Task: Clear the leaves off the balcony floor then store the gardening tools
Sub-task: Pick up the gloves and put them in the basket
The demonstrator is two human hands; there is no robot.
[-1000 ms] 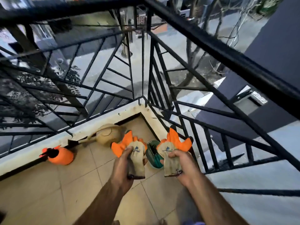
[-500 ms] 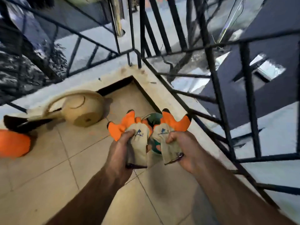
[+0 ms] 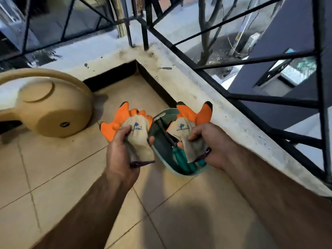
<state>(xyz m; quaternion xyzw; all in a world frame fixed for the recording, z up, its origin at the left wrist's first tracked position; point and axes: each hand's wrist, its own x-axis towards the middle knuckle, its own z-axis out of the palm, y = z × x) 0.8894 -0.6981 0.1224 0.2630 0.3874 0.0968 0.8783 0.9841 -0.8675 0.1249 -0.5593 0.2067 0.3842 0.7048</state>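
Since a moment ago my head has dropped closer to the balcony corner, so the green basket (image 3: 162, 141) now shows its contents and the orange thing that lay beyond the watering can has slid out of view. Both my hands have come down with the gloves and now hover right over the basket.

My left hand (image 3: 120, 151) grips the left glove (image 3: 138, 135), fingers curled round its beige cuff; the orange fingertips splay up and away from me, just to the left of the basket's rim. My right hand (image 3: 212, 142) grips the right glove (image 3: 186, 130) the same way, thumb pressed across the cuff, and this glove hangs above the basket's right half, its orange tips pointing toward the ledge.

Inside the basket lie green-handled tools (image 3: 181, 159), their handles toward me and dark metal ends running toward the far rim; how many there are I cannot tell. The basket sits on the tiled floor (image 3: 62, 177), tucked against the concrete ledge (image 3: 224, 112) on its right, close to the corner where the two ledges meet.

Well to the left of the basket the tan watering can (image 3: 53, 106) rests on the tiles, its looped handle arching over the body. Above the ledge, behind and to the right of the basket, rises the black railing (image 3: 251, 97).
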